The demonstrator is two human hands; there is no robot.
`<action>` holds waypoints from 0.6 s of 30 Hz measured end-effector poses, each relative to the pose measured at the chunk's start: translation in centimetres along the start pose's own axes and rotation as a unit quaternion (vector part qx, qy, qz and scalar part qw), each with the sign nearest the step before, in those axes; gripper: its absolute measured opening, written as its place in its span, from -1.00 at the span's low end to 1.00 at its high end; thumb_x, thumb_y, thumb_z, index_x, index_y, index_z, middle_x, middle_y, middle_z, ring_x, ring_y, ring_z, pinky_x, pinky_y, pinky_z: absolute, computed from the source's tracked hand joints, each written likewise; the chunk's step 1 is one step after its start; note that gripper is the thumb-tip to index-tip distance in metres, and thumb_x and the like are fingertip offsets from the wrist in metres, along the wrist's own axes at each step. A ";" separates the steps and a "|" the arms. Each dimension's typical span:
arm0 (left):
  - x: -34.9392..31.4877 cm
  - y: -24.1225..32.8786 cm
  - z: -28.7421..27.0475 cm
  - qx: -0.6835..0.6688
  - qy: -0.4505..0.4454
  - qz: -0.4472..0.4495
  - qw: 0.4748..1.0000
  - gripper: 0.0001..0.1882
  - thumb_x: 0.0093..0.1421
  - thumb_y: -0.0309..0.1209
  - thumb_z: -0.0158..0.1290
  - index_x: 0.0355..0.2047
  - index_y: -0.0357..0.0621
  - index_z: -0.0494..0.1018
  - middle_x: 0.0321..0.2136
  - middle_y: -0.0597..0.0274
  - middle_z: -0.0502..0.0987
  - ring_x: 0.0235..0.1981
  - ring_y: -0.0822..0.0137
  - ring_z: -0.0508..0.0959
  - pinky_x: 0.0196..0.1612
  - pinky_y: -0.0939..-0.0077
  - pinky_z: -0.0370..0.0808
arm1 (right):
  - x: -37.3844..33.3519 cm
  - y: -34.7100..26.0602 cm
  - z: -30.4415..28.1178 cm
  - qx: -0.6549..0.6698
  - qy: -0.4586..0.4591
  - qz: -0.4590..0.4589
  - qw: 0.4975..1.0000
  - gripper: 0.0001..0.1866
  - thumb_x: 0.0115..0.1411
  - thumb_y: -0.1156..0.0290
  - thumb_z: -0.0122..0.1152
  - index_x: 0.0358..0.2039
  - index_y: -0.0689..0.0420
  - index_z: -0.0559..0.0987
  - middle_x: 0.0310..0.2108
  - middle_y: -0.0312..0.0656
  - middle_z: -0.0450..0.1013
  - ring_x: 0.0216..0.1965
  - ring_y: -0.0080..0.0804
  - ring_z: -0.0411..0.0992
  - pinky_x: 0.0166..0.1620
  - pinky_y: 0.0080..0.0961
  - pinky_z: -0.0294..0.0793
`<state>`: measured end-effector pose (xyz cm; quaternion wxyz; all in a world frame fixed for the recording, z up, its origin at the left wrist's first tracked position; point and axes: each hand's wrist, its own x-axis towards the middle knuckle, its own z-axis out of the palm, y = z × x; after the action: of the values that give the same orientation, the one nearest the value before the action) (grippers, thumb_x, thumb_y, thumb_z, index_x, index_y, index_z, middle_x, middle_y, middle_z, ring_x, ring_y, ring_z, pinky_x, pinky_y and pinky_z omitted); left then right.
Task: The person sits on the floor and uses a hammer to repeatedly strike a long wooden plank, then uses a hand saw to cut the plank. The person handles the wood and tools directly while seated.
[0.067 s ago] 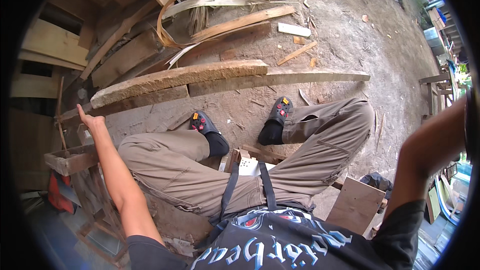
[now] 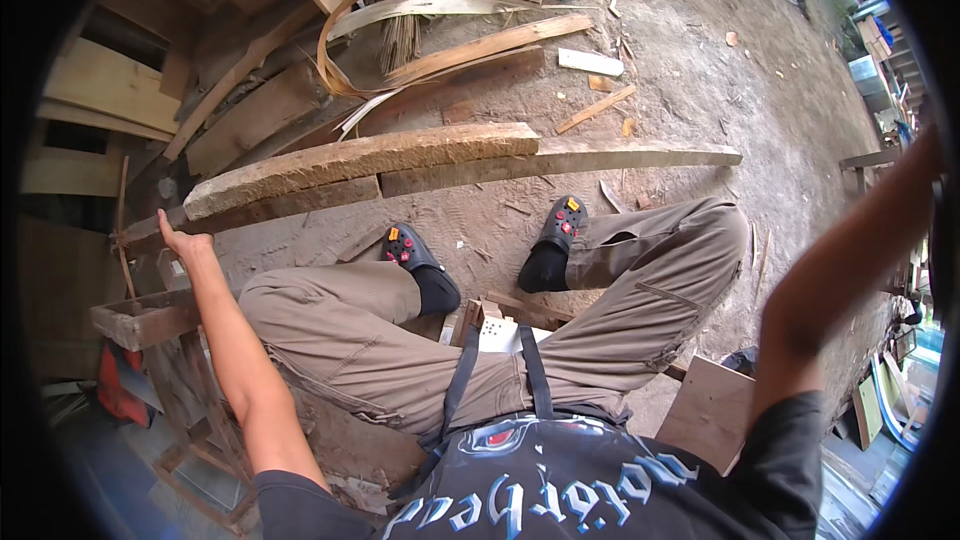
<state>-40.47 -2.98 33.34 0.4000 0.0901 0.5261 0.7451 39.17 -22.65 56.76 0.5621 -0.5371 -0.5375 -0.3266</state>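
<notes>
My left arm reaches out to the left, and my left hand (image 2: 183, 239) is open with fingers stretched. It is by the left end of a dark wooden beam (image 2: 285, 205); whether it touches the beam I cannot tell. A rough, thick plank (image 2: 370, 165) lies against that beam, and a longer grey timber (image 2: 630, 157) runs on to the right. My right arm (image 2: 825, 290) is raised at the right rim, with its hand cut off from view. Between my thighs is a white piece with small dark holes (image 2: 497, 336), set among wooden blocks.
Offcuts and bent strips (image 2: 400, 5) are heaped beyond the beams. Boards (image 2: 110, 85) lean at far left. A wooden frame (image 2: 145, 322) stands below my left hand. My feet in dark clogs (image 2: 411, 246) rest on the dirt floor. A flat board (image 2: 705, 410) is beside my right hip.
My right arm has swung slightly inward to the left, covering more of the board and dark bag beside my hip. My left hand stays nearly still; the view shifts a little.
</notes>
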 end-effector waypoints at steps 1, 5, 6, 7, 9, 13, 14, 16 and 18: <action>-0.1 -0.5 0.2 -0.011 -0.013 -0.020 1.000 -0.15 0.00 0.03 0.33 0.24 -0.08 0.32 0.20 0.05 0.39 0.19 -0.02 0.40 0.26 -0.07 0.34 | -5.7 0.7 1.2 0.000 -0.051 0.064 0.997 -0.66 0.23 0.16 0.18 -0.36 0.24 0.56 -0.55 -0.13 0.43 -0.53 -0.40 0.45 -0.49 -0.38 0.42; -0.4 -0.5 1.3 -0.042 -0.105 0.012 0.993 -0.28 0.10 -0.02 0.21 0.17 -0.18 0.38 0.10 -0.02 0.47 0.10 -0.07 0.47 0.22 -0.07 0.39 | -35.7 -0.4 3.6 -0.040 -0.444 0.416 0.793 -0.63 0.18 0.19 0.25 -0.41 0.33 0.63 -0.64 -0.07 0.49 -0.59 -0.36 0.50 -0.54 -0.31 0.42; -1.3 -1.2 0.3 -0.003 -0.069 0.034 0.997 -0.31 0.16 0.01 0.10 0.17 -0.21 0.38 0.12 -0.05 0.47 0.13 -0.09 0.47 0.23 -0.09 0.38 | -40.3 -2.3 1.6 -0.010 -0.458 0.483 0.746 -0.65 0.18 0.22 0.25 -0.37 0.33 0.63 -0.62 -0.04 0.50 -0.57 -0.32 0.51 -0.51 -0.28 0.45; -2.4 -3.1 0.5 0.023 -0.035 0.057 0.997 -0.32 0.22 0.03 -0.01 0.17 -0.25 0.39 0.13 -0.07 0.47 0.15 -0.11 0.46 0.24 -0.10 0.37 | -45.2 -4.2 -0.6 0.010 -0.464 0.551 0.693 -0.67 0.17 0.25 0.24 -0.33 0.34 0.64 -0.60 -0.01 0.51 -0.55 -0.29 0.52 -0.47 -0.25 0.49; 0.8 3.8 -3.2 -0.026 -0.156 0.005 0.987 -0.30 0.22 0.03 0.00 0.20 -0.25 0.37 0.16 -0.07 0.46 0.21 -0.12 0.43 0.26 -0.11 0.35 | -38.0 -10.4 -0.8 0.120 -0.492 0.659 0.556 -0.74 0.21 0.29 0.24 -0.38 0.27 0.57 -0.64 -0.17 0.43 -0.63 -0.40 0.42 -0.56 -0.35 0.36; 0.0 0.8 2.5 -0.026 -0.079 0.045 0.995 -0.26 0.16 0.09 0.16 0.19 -0.18 0.40 0.17 0.05 0.46 0.18 -0.05 0.44 0.26 -0.05 0.35 | -32.1 -10.7 -2.2 0.148 -0.368 0.712 0.580 -0.67 0.27 0.24 0.26 -0.56 0.09 0.40 -0.71 -0.40 0.25 -0.76 -0.58 0.18 -0.69 -0.54 0.13; -0.6 0.3 2.6 -0.020 -0.042 0.050 0.998 -0.25 0.14 0.07 0.21 0.19 -0.16 0.40 0.18 0.06 0.46 0.18 -0.03 0.44 0.25 -0.06 0.35 | -30.5 -10.1 -2.2 0.169 -0.350 0.726 0.568 -0.65 0.28 0.21 0.25 -0.58 0.06 0.40 -0.71 -0.41 0.26 -0.77 -0.60 0.18 -0.70 -0.55 0.13; -0.4 -0.1 2.8 -0.035 0.002 0.058 0.998 -0.27 0.07 -0.03 0.31 0.18 -0.11 0.43 0.16 0.12 0.48 0.17 0.02 0.45 0.28 -0.03 0.33 | -25.9 -7.9 -0.7 0.151 -0.342 0.682 0.628 -0.63 0.31 0.15 0.21 -0.59 0.02 0.42 -0.71 -0.43 0.29 -0.77 -0.65 0.17 -0.71 -0.59 0.13; 2.5 0.6 0.6 -0.029 0.033 0.040 0.998 -0.30 0.03 -0.06 0.35 0.13 -0.10 0.46 0.12 0.13 0.51 0.13 0.03 0.47 0.26 -0.06 0.35 | -20.5 -5.8 -0.1 0.167 -0.302 0.631 0.695 -0.60 0.35 0.04 0.17 -0.54 0.02 0.46 -0.68 -0.46 0.33 -0.74 -0.72 0.19 -0.69 -0.67 0.11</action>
<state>-42.10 -0.84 33.41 0.3548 0.0748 0.5132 0.7779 29.47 -28.28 38.61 0.5243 -0.7173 -0.2591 0.3789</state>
